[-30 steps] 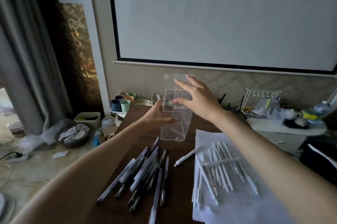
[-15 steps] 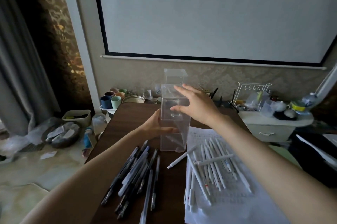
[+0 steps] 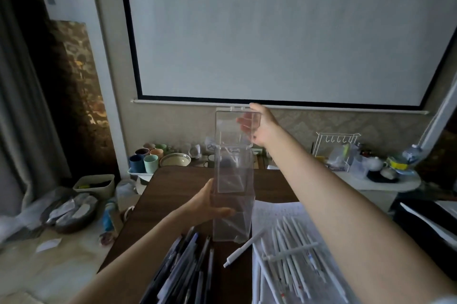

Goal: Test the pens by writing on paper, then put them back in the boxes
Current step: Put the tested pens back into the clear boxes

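A tall clear box (image 3: 233, 195) stands upright on the dark wooden table (image 3: 173, 187), near its middle, with its foot just above the pens. Its hinged lid (image 3: 232, 128) stands open, pointing straight up from the back edge of the mouth.

The left hand (image 3: 207, 207) grips the lower half of the box from the left. Its thumb lies curled across the front wall and its fingers wrap round behind. The right hand (image 3: 262, 125) reaches up to the lid and pinches it at the right edge. Its fingers (image 3: 243, 122) show through the clear plastic behind the lid, loosely bent, and the thumb lies along the top right corner. Both forearms stretch out from the bottom of the view.

A heap of dark pens (image 3: 183, 269) lies on the table below and left of the box, beside the left forearm. To the right, a sheet of paper (image 3: 277, 212) covers the table, and a bunch of white pens (image 3: 291, 249) lies on it, partly under the right forearm. One lone white pen (image 3: 243, 248) lies slanted on bare wood between the two groups, its upper end near the foot of the box.

Behind the table, a large screen (image 3: 272, 31) fills the wall. Below it, at the left, stand cups (image 3: 146, 160) and a bowl (image 3: 175, 160). A white wire rack (image 3: 333, 148) stands to the right. A curtain (image 3: 19, 106) hangs at the far left.
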The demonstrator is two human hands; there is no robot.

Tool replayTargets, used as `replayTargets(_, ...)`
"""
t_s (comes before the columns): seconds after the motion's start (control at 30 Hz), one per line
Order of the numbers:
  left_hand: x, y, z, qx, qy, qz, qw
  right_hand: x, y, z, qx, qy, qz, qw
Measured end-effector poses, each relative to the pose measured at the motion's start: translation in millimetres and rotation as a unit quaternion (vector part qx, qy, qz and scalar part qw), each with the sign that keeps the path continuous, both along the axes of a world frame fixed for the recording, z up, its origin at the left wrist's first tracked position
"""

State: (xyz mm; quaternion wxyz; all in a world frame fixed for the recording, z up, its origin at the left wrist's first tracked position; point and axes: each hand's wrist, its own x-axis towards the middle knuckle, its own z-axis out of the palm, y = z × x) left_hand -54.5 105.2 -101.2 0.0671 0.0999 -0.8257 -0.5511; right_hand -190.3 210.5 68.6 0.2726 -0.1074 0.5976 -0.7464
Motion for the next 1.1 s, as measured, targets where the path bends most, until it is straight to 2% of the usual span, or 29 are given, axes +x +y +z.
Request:
replayTargets(0.13, 1.4, 1.1, 0.8, 0.014, 0.0, 0.0, 1.0, -6.8, -14.2, -3.2, -0.001, 0.018, 0.009, 1.0)
replayTargets(0.27, 2.3, 3.5, 1.7, 0.029, 0.0, 0.006, 1.0, -5.4, -9.9, -31.0, -0.081, 0.189, -0.001, 0.979)
replayTargets(0.33, 3.1, 5.5, 4.1, 0.028, -0.003, 0.006, 1.0, -2.0, -3.3, -45.0, -0.094, 0.231, -0.002, 0.968)
replayTargets(0.5, 5.3, 7.5, 6.9, 0.016, -0.005, 0.007, 1.0, -0.4, 3.5, -47.6, -0.096, 0.217, 0.016, 0.971)
replayTargets(0.73, 6.6, 10.9, 6.8, 0.015, 0.004, 0.004, 1.0, -6.4, -6.9, -34.2, -0.004, 0.201, -0.003, 0.98)
replayTargets(0.9, 12.0, 12.6, 1.9, 0.011, 0.018, 0.007, 1.0, 4.1, 7.1, -66.7, 0.029, 0.224, 0.051, 0.973)
replayTargets(1.0, 17.7, 13.9, 5.2, -0.02, 0.015, 0.003, 1.0, 13.1, 28.5, -92.1, 0.108, 0.272, 0.054, 0.955)
replayTargets(1.1, 33.0, 5.6, 1.6, -0.093, -0.002, 0.006, 0.996, 28.9, 57.0, -114.8, 0.181, 0.351, 0.039, 0.918)
